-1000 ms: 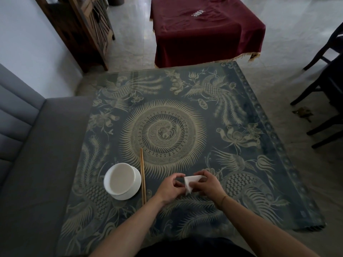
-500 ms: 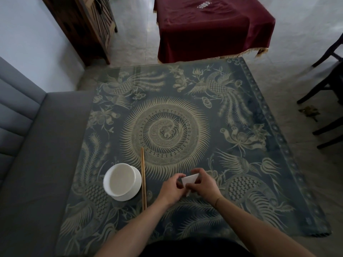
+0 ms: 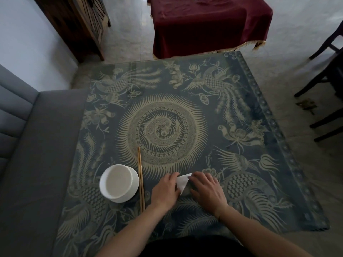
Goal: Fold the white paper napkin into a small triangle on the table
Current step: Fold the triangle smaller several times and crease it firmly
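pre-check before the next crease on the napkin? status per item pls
1. Napkin down on the table: ok, lies between both hands.
2. Left hand on its left edge: ok, fingers flat.
3. Right hand on its right side: ok, fingers flat.
4. Triangle shape: cannot tell, hands cover most of it.
5. Chopsticks apart from the napkin: ok, left of the left hand.
6. Bowl out of the way: ok, left of the chopsticks.
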Demonstrator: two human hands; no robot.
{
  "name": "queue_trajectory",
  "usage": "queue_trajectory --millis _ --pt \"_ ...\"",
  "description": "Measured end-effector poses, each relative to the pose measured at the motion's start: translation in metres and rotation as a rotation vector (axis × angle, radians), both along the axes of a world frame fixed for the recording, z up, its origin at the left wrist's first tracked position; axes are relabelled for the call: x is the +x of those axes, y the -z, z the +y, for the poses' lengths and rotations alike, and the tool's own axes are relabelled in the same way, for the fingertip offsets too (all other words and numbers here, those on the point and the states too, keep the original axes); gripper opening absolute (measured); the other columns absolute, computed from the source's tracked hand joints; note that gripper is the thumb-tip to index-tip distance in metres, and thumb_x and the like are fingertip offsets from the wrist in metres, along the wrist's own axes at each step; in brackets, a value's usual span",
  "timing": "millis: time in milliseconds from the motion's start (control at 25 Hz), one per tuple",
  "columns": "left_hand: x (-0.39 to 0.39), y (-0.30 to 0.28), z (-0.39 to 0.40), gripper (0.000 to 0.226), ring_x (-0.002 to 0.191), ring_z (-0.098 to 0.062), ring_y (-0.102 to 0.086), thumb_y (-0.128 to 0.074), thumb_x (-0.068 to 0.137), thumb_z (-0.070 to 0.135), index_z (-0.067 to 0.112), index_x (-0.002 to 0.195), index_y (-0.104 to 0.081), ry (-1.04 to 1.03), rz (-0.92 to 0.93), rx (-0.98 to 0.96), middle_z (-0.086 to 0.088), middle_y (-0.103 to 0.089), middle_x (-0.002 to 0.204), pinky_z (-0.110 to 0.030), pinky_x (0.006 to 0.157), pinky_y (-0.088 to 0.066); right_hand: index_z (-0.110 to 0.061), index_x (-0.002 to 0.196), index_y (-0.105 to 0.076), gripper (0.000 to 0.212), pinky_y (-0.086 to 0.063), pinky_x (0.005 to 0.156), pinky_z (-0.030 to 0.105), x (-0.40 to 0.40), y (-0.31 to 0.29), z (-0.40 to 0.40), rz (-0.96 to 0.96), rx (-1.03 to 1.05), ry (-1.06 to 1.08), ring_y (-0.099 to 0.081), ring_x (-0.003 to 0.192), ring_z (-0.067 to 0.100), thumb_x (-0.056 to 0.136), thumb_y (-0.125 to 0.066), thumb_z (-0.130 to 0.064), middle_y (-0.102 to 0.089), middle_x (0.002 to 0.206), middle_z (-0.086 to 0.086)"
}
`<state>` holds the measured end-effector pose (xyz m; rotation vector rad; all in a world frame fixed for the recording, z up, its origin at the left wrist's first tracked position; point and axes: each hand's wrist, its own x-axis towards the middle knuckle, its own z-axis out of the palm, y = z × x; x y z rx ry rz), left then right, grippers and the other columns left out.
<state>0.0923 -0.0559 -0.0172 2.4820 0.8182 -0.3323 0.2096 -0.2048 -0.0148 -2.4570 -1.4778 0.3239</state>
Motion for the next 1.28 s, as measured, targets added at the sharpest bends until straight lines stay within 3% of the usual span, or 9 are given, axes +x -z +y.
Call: queue_trajectory --millis 160,320,560,680,880,1000,1080,1200,1280 --pt "-0.009 0.004 0.001 0.039 0.102 -0.020 -0.053 -0.057 0.094 0.039 0.026 0.129 -0.044 0.152 -0.116 0.158 0.000 -0.047 0.118 -0.030 0.071 -0.046 -0.025 0.132 -0.054 0.049 -0.047 0.097 0.044 -0.009 0.005 -0.003 -0.095 -0.049 -0.206 -0.048 0.130 0.027 0.086 -0.061 -0.041 -0.052 0.141 0.004" --pt "-0.019 0.009 0.003 0.031 0.119 -0.024 -0.052 -0.057 0.094 0.033 0.021 0.123 -0.055 0.338 -0.181 0.288 0.000 -0.052 0.134 -0.037 0.082 -0.052 -0.033 0.139 -0.046 0.052 -0.041 0.104 0.047 -0.012 0.007 -0.006 -0.087 -0.116 -0.222 -0.042 0.135 0.029 0.090 -0.057 -0.045 -0.047 0.147 0.008" --pt "-0.032 0.008 0.006 0.045 0.136 -0.028 -0.043 -0.050 0.096 0.034 0.020 0.139 -0.049 0.459 -0.075 0.311 -0.001 -0.046 0.150 -0.044 0.097 -0.048 -0.047 0.146 -0.027 0.058 -0.036 0.107 0.051 -0.004 0.011 -0.010 -0.119 -0.177 -0.308 -0.030 0.142 0.034 0.092 -0.041 -0.059 -0.029 0.157 0.016" --pt "-0.031 0.000 0.008 0.049 0.137 -0.029 -0.043 -0.052 0.094 0.031 0.019 0.141 -0.048 0.495 -0.030 0.310 -0.001 -0.046 0.151 -0.045 0.100 -0.047 -0.051 0.148 -0.018 0.066 -0.032 0.108 0.059 -0.003 0.014 -0.010 -0.138 -0.204 -0.354 -0.024 0.143 0.040 0.088 -0.044 -0.064 -0.024 0.158 0.019" --pt "-0.031 0.003 0.012 0.059 0.148 -0.030 -0.017 -0.036 0.098 0.030 0.021 0.154 -0.019 0.562 0.062 0.274 0.002 -0.020 0.163 -0.052 0.114 -0.024 -0.054 0.147 -0.016 0.068 -0.011 0.112 0.068 0.003 0.016 -0.008 -0.184 -0.241 -0.393 -0.007 0.142 0.049 0.087 -0.045 -0.068 -0.009 0.160 0.020" --pt "-0.031 0.003 0.012 0.060 0.149 -0.029 -0.008 -0.033 0.098 0.031 0.026 0.154 -0.013 0.522 0.097 0.232 0.004 -0.012 0.165 -0.053 0.116 -0.016 -0.054 0.147 -0.017 0.069 0.001 0.107 0.062 0.004 0.017 -0.008 -0.198 -0.244 -0.402 -0.003 0.141 0.051 0.086 -0.046 -0.068 -0.006 0.160 0.020" --pt "-0.031 0.003 0.013 0.061 0.150 -0.029 -0.005 -0.034 0.098 0.032 0.029 0.154 -0.009 0.513 0.120 0.210 0.005 -0.009 0.165 -0.054 0.117 -0.015 -0.052 0.148 -0.016 0.070 0.003 0.107 0.062 0.004 0.016 -0.007 -0.208 -0.233 -0.418 -0.001 0.142 0.051 0.087 -0.046 -0.067 -0.005 0.160 0.018" --pt "-0.030 0.002 0.016 0.067 0.150 -0.028 0.001 -0.035 0.098 0.035 0.033 0.154 0.001 0.525 0.154 0.202 0.007 -0.002 0.165 -0.055 0.118 -0.010 -0.050 0.147 -0.022 0.067 -0.007 0.111 0.070 0.004 0.012 -0.004 -0.244 -0.230 -0.496 -0.005 0.143 0.048 0.087 -0.045 -0.066 -0.011 0.161 0.015" --pt "-0.030 0.001 0.016 0.068 0.150 -0.028 0.005 -0.034 0.099 0.034 0.035 0.154 0.006 0.522 0.174 0.191 0.010 0.003 0.165 -0.056 0.118 -0.007 -0.047 0.147 -0.025 0.068 -0.002 0.110 0.066 0.003 0.009 -0.002 -0.253 -0.241 -0.525 -0.013 0.142 0.046 0.086 -0.046 -0.066 -0.019 0.159 0.015"
